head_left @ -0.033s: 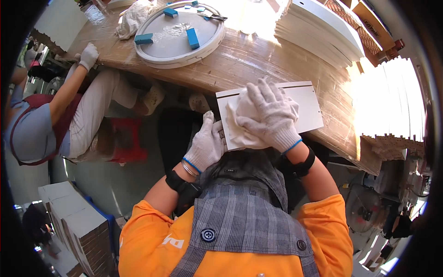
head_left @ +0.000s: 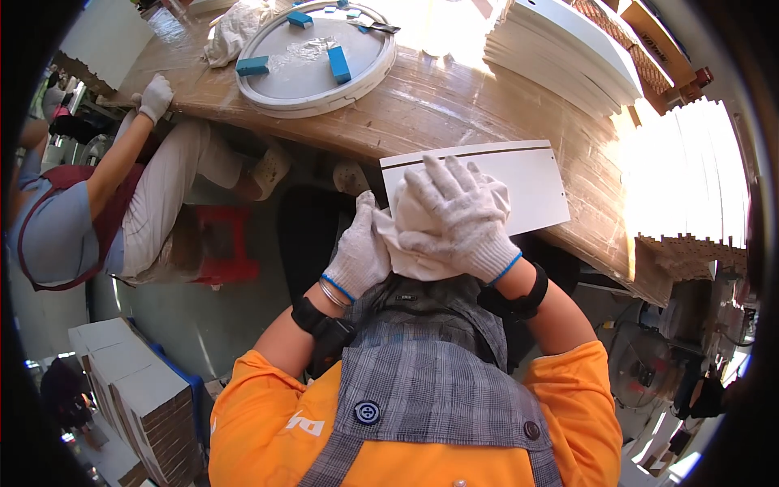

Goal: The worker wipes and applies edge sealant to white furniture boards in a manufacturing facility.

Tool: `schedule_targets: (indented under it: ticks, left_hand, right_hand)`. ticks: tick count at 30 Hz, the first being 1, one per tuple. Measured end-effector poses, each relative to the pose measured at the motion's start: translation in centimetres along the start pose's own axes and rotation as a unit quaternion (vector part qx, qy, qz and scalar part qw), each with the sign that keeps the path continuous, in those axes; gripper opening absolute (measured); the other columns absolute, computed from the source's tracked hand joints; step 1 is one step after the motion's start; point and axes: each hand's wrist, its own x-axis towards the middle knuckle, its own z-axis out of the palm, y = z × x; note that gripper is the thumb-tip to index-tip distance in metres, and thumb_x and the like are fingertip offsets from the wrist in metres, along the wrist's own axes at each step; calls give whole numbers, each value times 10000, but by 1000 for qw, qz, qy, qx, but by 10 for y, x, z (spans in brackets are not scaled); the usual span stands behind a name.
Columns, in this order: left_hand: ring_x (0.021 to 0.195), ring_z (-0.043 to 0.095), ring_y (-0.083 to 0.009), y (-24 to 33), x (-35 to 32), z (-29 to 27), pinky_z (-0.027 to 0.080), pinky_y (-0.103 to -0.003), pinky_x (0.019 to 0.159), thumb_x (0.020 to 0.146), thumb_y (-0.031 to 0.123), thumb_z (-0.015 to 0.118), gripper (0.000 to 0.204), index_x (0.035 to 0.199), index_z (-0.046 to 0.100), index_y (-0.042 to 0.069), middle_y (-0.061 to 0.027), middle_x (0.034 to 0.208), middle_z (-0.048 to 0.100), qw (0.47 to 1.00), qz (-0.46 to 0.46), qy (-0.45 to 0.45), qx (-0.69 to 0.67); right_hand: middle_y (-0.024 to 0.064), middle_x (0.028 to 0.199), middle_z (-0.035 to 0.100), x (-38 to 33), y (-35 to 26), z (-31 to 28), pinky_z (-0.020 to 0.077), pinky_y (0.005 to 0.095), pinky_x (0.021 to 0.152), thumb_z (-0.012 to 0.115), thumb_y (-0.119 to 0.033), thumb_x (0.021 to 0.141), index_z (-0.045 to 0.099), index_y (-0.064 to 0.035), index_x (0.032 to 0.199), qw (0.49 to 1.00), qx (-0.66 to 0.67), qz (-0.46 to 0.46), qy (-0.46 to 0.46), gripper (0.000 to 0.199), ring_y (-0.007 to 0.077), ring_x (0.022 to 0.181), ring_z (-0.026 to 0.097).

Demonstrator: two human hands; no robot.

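Observation:
A white rectangular panel (head_left: 531, 191) with a dark groove along its far edge lies partly over the table's near edge. My left hand (head_left: 359, 250), in a white knit glove, is closed on the panel's left edge, thumb up and fingers mostly hidden. Under my gloved right hand (head_left: 461, 213) is a bunched white cloth (head_left: 415, 264). The palm holds the cloth down on the panel's left part, with the fingers stretched over it. Some of the cloth hangs past the panel's near edge, next to my left hand.
On the wooden table (head_left: 454, 105), a round white tray (head_left: 357, 96) carries several blue blocks (head_left: 339, 65). Stacked white panels (head_left: 560, 57) stand at the far right, with another stack (head_left: 690, 170) beside them. At left sits a co-worker (head_left: 69, 219) near a red stool (head_left: 223, 243).
My right hand and the cloth have moved left and nearer to me across the panel. The panel and my left hand have barely shifted.

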Motion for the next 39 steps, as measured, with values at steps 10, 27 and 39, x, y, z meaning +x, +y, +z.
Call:
schedule_targets:
  ticks: [10, 27, 39]
  left_hand:
    - [1168, 540, -286, 5, 0, -9, 463, -462, 970, 970, 581, 297, 711, 1335, 429, -15, -159, 1281, 529, 998, -24, 37, 53]
    - [1109, 590, -287, 2, 3, -4, 548, -485, 831, 1000, 289, 426, 339, 1273, 458, 91, -111, 1244, 553, 989, 23, 85, 121]
    - [1132, 567, -238, 3, 12, -11, 477, -407, 971, 983, 265, 481, 409, 1320, 447, 37, -104, 1256, 552, 992, 16, 67, 104]
  right_hand:
    - [109, 1265, 537, -117, 90, -21, 479, 442, 861, 745, -218, 710, 516, -190, 1291, 980, -155, 109, 67, 625, 304, 1054, 572]
    - [155, 1227, 554, -159, 277, -113, 470, 444, 937, 668, -111, 833, 378, -175, 1429, 896, -126, 260, 338, 667, 343, 1091, 548]
    - [128, 1478, 369, -132, 194, -95, 207, 466, 1139, 573, -453, 889, 549, -171, 1318, 883, -284, 364, 82, 514, 380, 1382, 267]
